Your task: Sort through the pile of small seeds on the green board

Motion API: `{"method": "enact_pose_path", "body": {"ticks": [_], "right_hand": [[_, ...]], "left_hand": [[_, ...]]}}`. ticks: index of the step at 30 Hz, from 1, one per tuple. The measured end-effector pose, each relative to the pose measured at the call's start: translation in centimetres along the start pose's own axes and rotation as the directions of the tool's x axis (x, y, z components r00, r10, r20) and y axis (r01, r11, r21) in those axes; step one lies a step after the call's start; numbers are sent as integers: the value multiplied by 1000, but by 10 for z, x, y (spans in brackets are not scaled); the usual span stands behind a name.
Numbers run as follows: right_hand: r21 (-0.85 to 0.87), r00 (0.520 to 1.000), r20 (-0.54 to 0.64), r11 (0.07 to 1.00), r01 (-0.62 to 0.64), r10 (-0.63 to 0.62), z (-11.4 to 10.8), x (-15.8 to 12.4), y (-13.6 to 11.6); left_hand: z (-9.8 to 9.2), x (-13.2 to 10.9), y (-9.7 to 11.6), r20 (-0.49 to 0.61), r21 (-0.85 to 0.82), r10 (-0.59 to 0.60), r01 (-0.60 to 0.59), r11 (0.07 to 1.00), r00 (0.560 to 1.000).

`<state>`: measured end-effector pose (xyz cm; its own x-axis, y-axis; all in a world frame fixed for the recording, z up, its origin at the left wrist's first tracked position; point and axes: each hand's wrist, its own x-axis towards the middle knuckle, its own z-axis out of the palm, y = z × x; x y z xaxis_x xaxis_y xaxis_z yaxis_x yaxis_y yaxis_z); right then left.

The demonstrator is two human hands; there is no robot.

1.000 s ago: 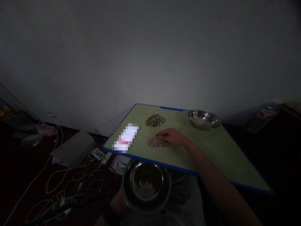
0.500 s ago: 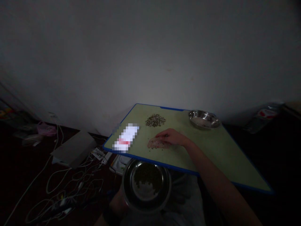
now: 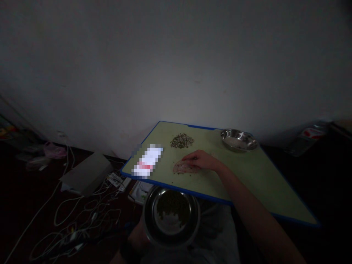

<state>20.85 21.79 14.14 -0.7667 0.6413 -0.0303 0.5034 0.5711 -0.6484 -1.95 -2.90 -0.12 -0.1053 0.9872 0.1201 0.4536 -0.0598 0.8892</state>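
Note:
My right hand (image 3: pixel 202 160) rests on a green tabletop with a blue rim (image 3: pixel 247 176), fingers stretched flat beside a small pinkish heap of grains (image 3: pixel 184 168). A darker heap of mixed grains (image 3: pixel 181 140) lies farther back. My left hand (image 3: pixel 139 238) holds a steel bowl (image 3: pixel 171 217) below the table's near edge; green beans lie in the bowl. The left fingers are mostly hidden under the bowl.
A second steel bowl (image 3: pixel 238 139) stands at the table's back right. A blurred white object (image 3: pixel 147 161) lies at the table's left. On the dark floor to the left are tangled white cables (image 3: pixel 82 216) and a flat grey box (image 3: pixel 86 173). A wall rises behind.
Almost nothing differs; my right hand stays by the pinkish heap and the bowl stays where it was.

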Motion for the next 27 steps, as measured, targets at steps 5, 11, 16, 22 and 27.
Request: {"method": "enact_pose_path", "body": {"ticks": [5, 11, 16, 22, 27], "right_hand": [[7, 1000, 28, 1000, 0, 0, -2, -2, -4], [-2, 1000, 26, 1000, 9, -9, -4, -1, -2], [-3, 1000, 17, 1000, -2, 2, -2, 0, 2], [-6, 999, 32, 1000, 20, -20, -2, -1, -1], [16, 996, 80, 999, 40, -41, -2, -2, -4]], "left_hand": [[0, -2, -5, 37, -12, -4, 5, 1000, 999], [0, -4, -9, 23, 20, -25, 24, 1000, 999], [-2, 1, 9, 13, -58, 1, 0, 998, 1000], [0, 3, 13, 18, -65, -26, 28, 997, 999], [-1, 3, 12, 13, -19, -22, 22, 1000, 1000]]}}
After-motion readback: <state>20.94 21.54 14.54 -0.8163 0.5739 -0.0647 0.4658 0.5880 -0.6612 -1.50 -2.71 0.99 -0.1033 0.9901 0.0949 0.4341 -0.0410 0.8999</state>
